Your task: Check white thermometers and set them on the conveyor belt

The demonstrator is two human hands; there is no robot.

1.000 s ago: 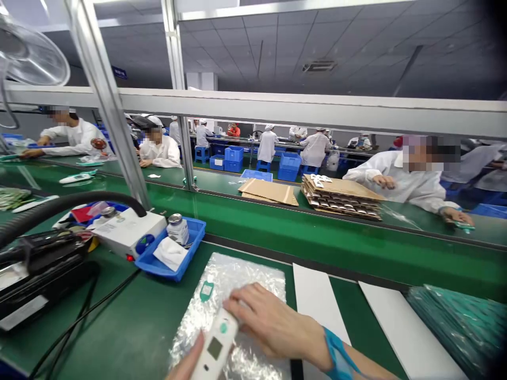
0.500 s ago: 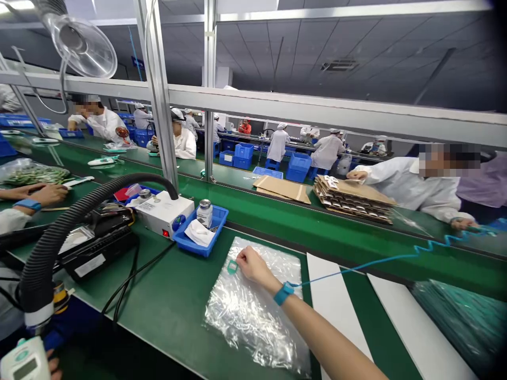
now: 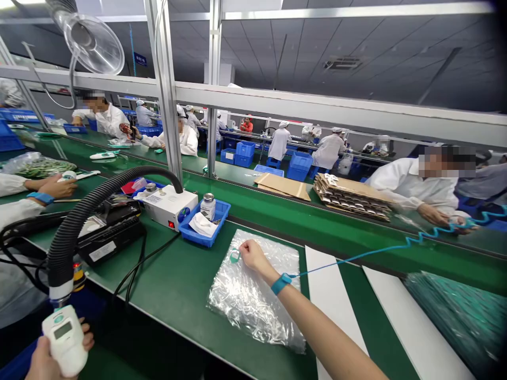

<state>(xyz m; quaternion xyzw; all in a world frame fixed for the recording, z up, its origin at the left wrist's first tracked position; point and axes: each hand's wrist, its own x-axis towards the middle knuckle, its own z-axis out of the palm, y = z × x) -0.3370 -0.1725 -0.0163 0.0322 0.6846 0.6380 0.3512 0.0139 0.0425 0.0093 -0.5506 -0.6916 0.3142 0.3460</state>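
The left hand [image 3: 43, 364] gripped the thermometer [image 3: 65, 340] low under the hose [image 3: 75, 221], while the right hand [image 3: 250, 253] pinched the green tab [image 3: 235, 257] on the bag [image 3: 257, 290]; a firm, flat pinch looked best.

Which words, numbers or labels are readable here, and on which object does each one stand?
No text can be read.
White handheld device in the left hand: display and green round mark, too blurred.
White box: lid label and blue round sticker, too small.
Black machine: white label, unreadable.
Small jar in the blue tray: label blurred.
Blue hanging sign: unreadable.
Green tag at the right hand: no legible print.
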